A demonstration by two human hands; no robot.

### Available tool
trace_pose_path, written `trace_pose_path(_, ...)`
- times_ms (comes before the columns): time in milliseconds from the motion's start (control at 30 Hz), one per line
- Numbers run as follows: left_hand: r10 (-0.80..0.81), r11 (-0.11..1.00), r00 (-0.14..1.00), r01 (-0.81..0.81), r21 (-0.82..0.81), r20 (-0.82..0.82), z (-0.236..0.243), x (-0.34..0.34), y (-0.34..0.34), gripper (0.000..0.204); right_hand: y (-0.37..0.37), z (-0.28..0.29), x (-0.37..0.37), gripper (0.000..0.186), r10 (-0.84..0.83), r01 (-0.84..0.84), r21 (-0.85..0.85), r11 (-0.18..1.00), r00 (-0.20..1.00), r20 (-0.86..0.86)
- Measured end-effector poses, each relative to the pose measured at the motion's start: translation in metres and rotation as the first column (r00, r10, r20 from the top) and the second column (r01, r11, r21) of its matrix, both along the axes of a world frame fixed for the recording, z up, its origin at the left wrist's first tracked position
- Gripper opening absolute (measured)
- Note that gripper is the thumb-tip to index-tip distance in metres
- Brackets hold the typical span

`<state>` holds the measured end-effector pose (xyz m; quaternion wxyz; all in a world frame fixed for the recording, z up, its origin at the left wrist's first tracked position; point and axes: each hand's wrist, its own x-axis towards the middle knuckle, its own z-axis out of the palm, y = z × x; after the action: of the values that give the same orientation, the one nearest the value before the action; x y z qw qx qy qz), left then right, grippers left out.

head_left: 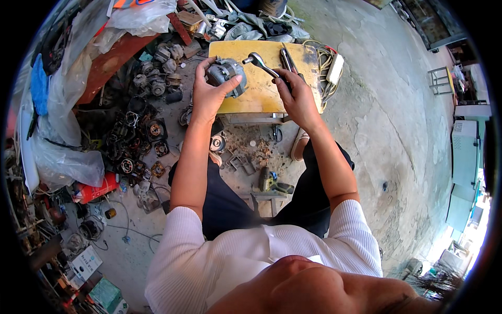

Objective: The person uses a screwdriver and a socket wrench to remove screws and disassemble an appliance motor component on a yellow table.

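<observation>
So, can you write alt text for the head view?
A person's left hand holds a rounded grey metal part at a yellow tabletop; the right hand grips a ratchet wrench. Loose metal parts litter the floor to the left.

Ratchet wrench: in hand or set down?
In hand. The right hand grips the handle of the ratchet wrench, its head sticking out over the yellow tabletop.

Left hand point(210, 95) grips the grey cylindrical motor point(228, 77) over the yellow-topped table point(259, 95), right hand point(301, 100) clutches the socket ratchet point(265, 66), its head right beside the motor, and there's a cordless drill point(270, 181) down below, between the legs point(222, 196)
</observation>
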<state>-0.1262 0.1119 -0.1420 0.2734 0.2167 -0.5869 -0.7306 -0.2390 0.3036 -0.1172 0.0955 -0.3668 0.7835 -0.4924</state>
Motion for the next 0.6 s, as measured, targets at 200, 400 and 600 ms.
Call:
trace_pose_path(200,0.034,0.969,0.998,-0.021,-0.248,0.046,-0.019,-0.005,-0.003,0.077,0.003,-0.001,0.000,0.025,0.029,-0.029,0.016,0.999,1.000,0.003)
trace_pose_path(400,0.106,0.899,0.986,-0.038,-0.437,0.132,-0.019,-0.003,-0.002,0.077,0.010,-0.005,-0.003,0.030,0.071,-0.069,0.070,0.995,0.997,-0.024)
trace_pose_path(600,0.178,0.699,0.975,-0.031,-0.714,0.132,-0.001,-0.002,0.007,0.075,0.018,-0.004,-0.011,0.037,0.088,-0.107,0.076,0.991,0.972,0.220)
